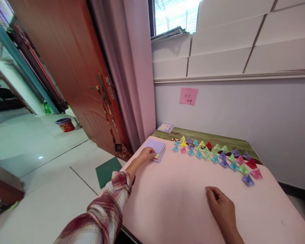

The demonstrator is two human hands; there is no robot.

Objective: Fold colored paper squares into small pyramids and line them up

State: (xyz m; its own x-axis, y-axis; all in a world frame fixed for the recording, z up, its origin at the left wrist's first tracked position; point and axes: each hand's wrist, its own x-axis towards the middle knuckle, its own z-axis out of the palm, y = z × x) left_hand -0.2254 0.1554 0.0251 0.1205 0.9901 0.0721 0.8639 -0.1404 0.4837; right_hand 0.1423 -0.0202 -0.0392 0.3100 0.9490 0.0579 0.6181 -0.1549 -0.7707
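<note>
My left hand point(146, 154) reaches to the near right corner of a stack of coloured square origami paper point(154, 146), purple on top. Its fingers pinch the stack's edge; how many sheets they hold is too small to see. My right hand point(221, 204) rests on the pink table cover point(173, 189) with its fingers curled in, and nothing shows in it. Rows of small folded paper boats point(215, 159) in several colours stand along the back right of the table. A purple folded paper boat point(248, 180) sits nearest to my right hand.
A packet of paper point(165, 127) lies at the table's back left corner. A pink note point(188, 96) is stuck on the wall. Left of the table are a brown door point(73, 67), a purple curtain point(139, 67), a green board point(108, 170) and a red bucket point(65, 125).
</note>
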